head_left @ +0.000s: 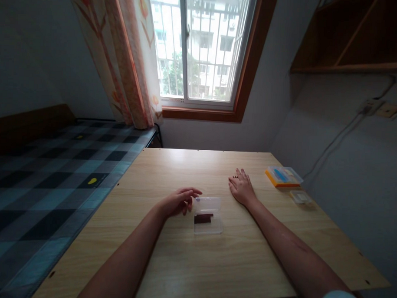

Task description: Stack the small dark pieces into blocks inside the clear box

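Note:
A small clear plastic case (208,215) with a dark strip inside lies flat on the wooden table (188,261), near its middle. My left hand (179,201) rests just left of the case, fingers loosely curled and apart, fingertips at the case's upper left corner, holding nothing. My right hand (242,186) lies flat on the table to the right of the case, palm down, fingers stretched toward the window, empty.
An orange and clear box (283,176) and a smaller clear case (300,197) sit near the table's right edge. A bed with a checked cover (47,183) adjoins the table's left side. Beyond are a window, a curtain and wall shelves.

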Demonstrator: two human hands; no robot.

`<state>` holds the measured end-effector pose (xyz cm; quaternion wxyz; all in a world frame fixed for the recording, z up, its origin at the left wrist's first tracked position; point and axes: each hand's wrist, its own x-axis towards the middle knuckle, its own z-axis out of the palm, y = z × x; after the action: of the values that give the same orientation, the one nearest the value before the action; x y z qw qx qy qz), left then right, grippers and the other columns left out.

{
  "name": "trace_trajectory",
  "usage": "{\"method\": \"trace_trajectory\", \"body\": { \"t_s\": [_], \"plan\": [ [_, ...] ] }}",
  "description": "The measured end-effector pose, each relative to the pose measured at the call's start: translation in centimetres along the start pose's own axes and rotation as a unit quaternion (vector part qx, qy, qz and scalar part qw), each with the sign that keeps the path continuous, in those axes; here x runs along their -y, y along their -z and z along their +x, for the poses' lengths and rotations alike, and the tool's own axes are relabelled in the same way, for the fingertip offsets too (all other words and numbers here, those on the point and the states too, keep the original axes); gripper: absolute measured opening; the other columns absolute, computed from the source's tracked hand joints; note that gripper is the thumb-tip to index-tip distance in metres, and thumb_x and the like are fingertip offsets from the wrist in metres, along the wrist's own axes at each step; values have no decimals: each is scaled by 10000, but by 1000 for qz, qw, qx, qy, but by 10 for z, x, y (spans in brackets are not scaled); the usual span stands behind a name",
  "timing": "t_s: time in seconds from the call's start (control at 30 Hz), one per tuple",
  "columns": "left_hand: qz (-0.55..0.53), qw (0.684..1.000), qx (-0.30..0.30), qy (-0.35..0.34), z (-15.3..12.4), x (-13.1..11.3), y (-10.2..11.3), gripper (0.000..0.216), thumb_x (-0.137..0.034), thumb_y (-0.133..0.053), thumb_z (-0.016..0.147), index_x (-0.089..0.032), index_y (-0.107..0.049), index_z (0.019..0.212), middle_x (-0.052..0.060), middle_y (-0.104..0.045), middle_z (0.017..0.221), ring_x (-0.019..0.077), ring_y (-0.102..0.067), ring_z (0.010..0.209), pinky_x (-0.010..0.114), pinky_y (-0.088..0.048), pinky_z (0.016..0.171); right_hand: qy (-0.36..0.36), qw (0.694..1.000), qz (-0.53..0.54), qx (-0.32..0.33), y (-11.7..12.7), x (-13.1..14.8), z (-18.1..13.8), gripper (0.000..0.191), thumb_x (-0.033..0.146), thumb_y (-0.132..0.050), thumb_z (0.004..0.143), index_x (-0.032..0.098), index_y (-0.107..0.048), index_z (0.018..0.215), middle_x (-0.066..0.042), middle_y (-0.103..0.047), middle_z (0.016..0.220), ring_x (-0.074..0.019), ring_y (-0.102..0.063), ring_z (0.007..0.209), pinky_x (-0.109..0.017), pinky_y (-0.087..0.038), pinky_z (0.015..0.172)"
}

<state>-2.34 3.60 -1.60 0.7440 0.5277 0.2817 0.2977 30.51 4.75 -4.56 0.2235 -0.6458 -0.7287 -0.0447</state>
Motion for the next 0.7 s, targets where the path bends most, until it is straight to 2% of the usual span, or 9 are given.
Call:
{"method": "trace_trajectory", "body": {
  "t_s": [0.1,0.27,0.43,0.7],
  "plan": [
    [1,1000,0,0,0,1,1,450,-486,-727,834,-137,-696,1115,71,-614,965,93,-604,561,168,-478,386,35,999,17,-31,2,-2,-3,296,308,-541,918,235,-753,1111,-78,-350,1573,-297,-231,1482,-493,-241,1179],
    [6,1000,0,-2,1,1,2,451,-487,-733,827,-140,-698,1112,76,-619,964,97,-606,567,162,-467,384,46,995,40,-81,1,-6,-4,268,263,-589,878,196,-768,1066,-107,-396,1541,-335,-247,1469,-543,-254,1168],
    [12,1000,0,-1,1,0,1,455,-496,-731,824,-141,-698,1106,79,-620,967,97,-605,567,163,-461,389,53,992,63,-94,-1,-6,-3,188,271,-610,868,208,-787,865,-86,-447,1507,-335,-265,1460,-550,-276,1153],
    [15,1000,-1,6,2,0,1,467,-499,-719,831,-140,-685,1128,75,-635,945,96,-605,566,165,-449,394,55,986,109,-115,8,-3,-5,175,266,-627,853,195,-778,800,-112,-559,1392,-306,-382,1386,-488,-318,1145]
  ]
}}
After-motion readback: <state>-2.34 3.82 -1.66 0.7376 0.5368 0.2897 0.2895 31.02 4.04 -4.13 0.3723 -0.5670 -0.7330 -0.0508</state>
